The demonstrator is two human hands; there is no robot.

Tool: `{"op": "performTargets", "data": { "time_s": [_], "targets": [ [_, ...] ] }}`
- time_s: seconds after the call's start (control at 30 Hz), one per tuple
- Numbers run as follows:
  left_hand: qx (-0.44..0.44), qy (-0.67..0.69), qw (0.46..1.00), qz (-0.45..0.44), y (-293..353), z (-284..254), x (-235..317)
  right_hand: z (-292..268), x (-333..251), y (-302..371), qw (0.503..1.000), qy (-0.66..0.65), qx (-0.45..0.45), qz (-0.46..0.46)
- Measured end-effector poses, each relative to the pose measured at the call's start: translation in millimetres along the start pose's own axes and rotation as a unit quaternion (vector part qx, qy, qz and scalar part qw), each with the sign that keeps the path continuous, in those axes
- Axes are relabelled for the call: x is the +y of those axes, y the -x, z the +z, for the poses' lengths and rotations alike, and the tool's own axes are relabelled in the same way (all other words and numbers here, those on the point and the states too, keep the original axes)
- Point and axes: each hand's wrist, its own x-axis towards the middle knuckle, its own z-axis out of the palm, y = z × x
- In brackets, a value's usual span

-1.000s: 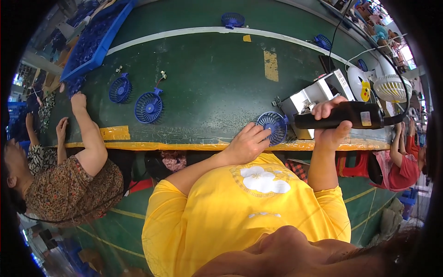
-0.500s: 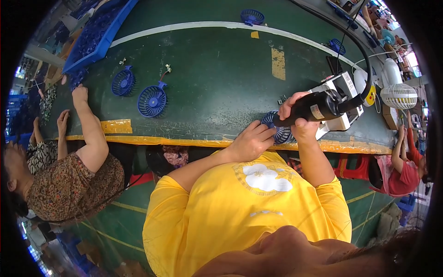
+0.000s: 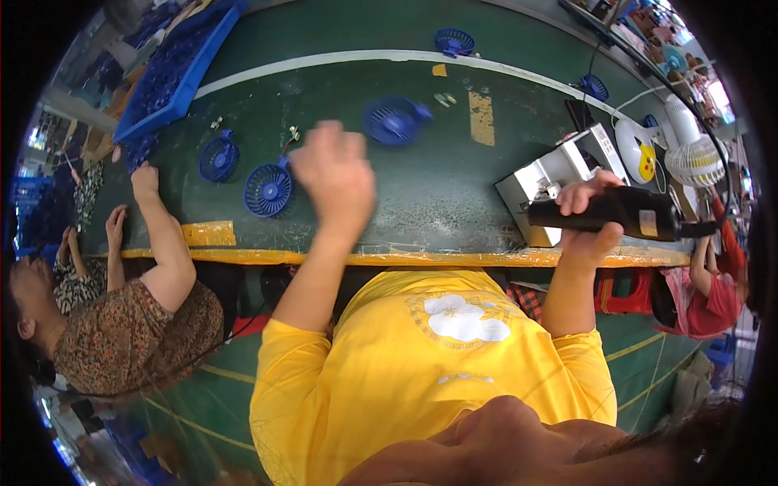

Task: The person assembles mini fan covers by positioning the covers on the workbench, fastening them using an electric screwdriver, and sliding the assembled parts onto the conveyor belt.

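While our right hand grips a black cylindrical corded tool, our left hand, blurred, seemingly spread and empty, hangs just beside a round blue slatted plastic fan housing on the green tabletop; we seem between pieces, the next move calling for a rim grip.

Black tool: thick cylinder, cabled at its right end, held nearly level close to the near edge of the workbench.
Blurred blue fan: round, ribbed, stub pointing right, well back from that edge.
Wired blue fan: nearer it, stub pointing away.
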Motion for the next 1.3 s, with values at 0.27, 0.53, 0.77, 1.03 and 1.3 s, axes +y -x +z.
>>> {"op": "performTargets", "data": {
  "time_s": [0.27, 0.53, 0.77, 1.03, 1.3],
  "targets": [
    [0.001, -0.087, 0.985, -0.147, 5.4, -21.3, -5.2, -34.5, -32.4, -10.8, 0.998, 0.019, 0.010, -0.059],
    [0.012, -0.190, 0.928, -0.321, 11.8, -28.1, -4.0, -19.0, -25.8, -6.1, 1.000, 0.012, 0.009, 0.018],
    [-0.020, -0.049, 0.972, -0.229, -18.5, 5.9, 50.3, 4.6, -0.1, 17.5, 0.996, -0.047, 0.045, 0.057],
    [-0.020, 0.105, 0.988, -0.113, -3.4, 43.1, 56.8, 19.4, 30.1, 35.4, 0.996, -0.050, -0.027, 0.074],
    [0.000, 0.103, 0.988, -0.119, 11.3, 45.8, 47.9, 43.4, 61.3, 62.5, 0.983, -0.113, -0.093, 0.113]
  ]
}}
